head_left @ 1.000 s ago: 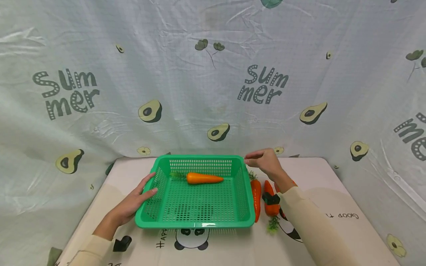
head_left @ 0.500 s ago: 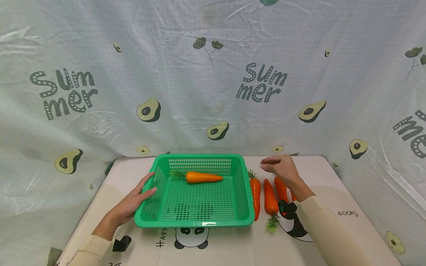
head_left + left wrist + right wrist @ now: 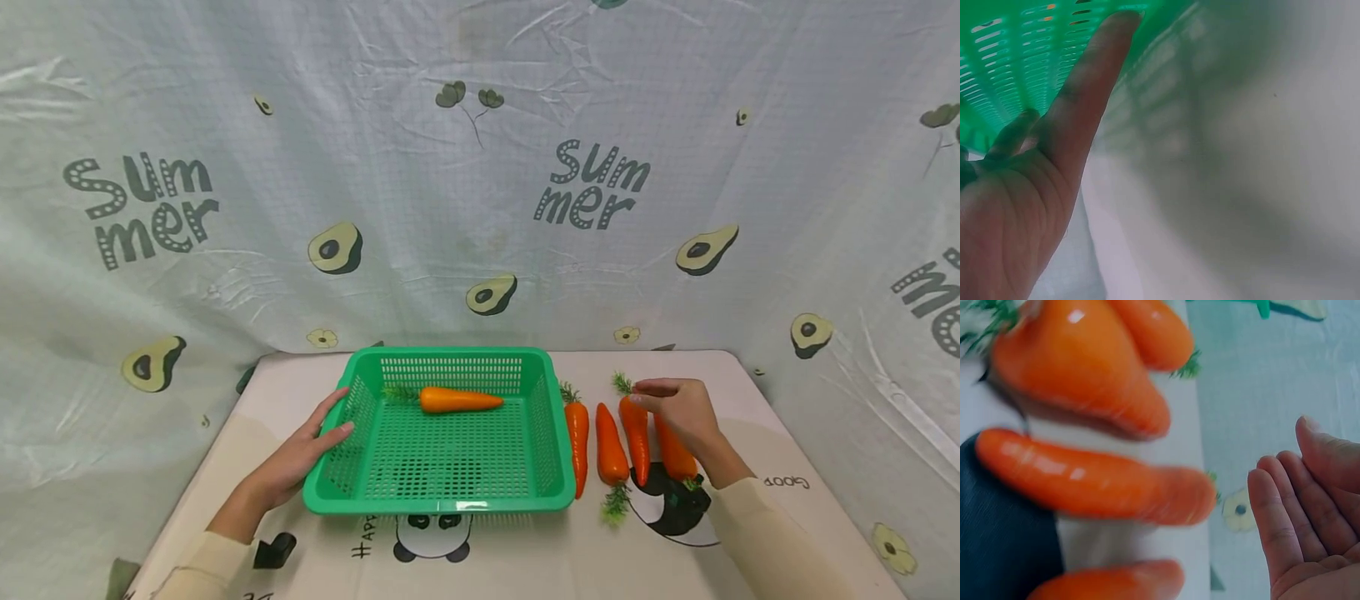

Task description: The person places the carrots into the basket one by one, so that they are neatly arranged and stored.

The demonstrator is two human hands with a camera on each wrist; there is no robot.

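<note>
Left hand (image 3: pixel 288 468) grips the green basket (image 3: pixel 375 506) at its left rim while the empty right hand (image 3: pixel 681 412), thumb parted from fingers, lies nearer the third carrot (image 3: pixel 635 437) rightward on the desk (image 3: pixel 592 567), by its leafy far end, tip pointing toward the person.

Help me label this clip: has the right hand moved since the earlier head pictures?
Yes: the right hand has moved right and down in the picture, away from the green basket, which stayed put.
</note>
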